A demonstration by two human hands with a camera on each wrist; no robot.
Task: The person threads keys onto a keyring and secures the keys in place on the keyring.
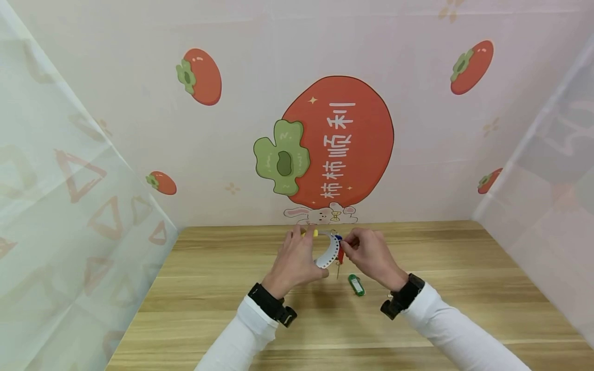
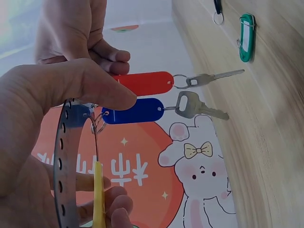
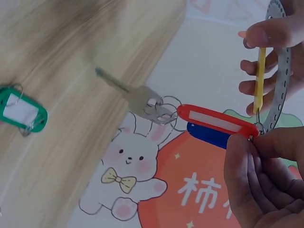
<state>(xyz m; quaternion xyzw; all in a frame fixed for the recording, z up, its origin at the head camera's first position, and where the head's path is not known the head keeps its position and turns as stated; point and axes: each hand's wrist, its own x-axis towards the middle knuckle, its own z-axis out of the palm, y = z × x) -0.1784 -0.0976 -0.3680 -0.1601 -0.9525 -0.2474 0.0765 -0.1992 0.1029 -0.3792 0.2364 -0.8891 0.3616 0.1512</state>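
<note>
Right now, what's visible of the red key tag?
The red key tag is a flat, plastic-looking strip with rounded ends and a pale label panel. A metal ring at one end carries a key. It hangs key-down above the table, beside the blue tag; the right hand pinches at its other end, exact contact hidden.

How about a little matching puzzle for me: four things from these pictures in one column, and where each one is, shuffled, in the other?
Things:
1. Green tag
2. Curved strip with holes
3. Rabbit drawing
4. Red tag

Places:
A. Held in the left hand
B. Pictured on the back wall
C. Right beside the blue tag
D. Lying on the table

Pairs: 1-D, 2-A, 3-B, 4-C
</note>
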